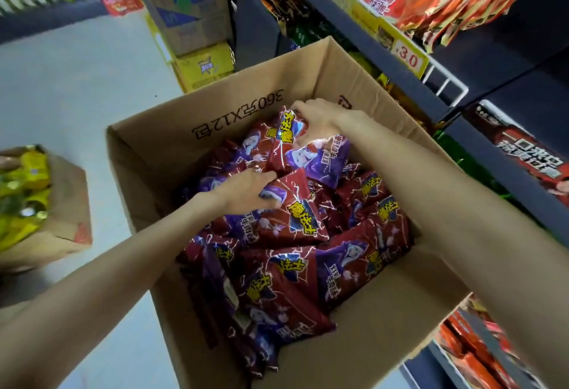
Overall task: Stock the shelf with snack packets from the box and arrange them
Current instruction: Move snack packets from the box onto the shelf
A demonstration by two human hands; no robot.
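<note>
Under both hands, the box [215, 321] brims with packets; right hand [320, 117] grips one packet [308, 157], left hand [246, 188] clutches another [295, 210], fingertips hidden.

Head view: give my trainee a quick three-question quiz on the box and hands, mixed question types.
1. True or false: both hands are inside the box.
2. The right hand grips: A) a red-purple packet, B) a box flap, C) a price tag.
3. Fill in: the shelf stands on the box's ____ side.

Key: 1 true; the left hand holds a second packet. 2 A. 3 right.
</note>
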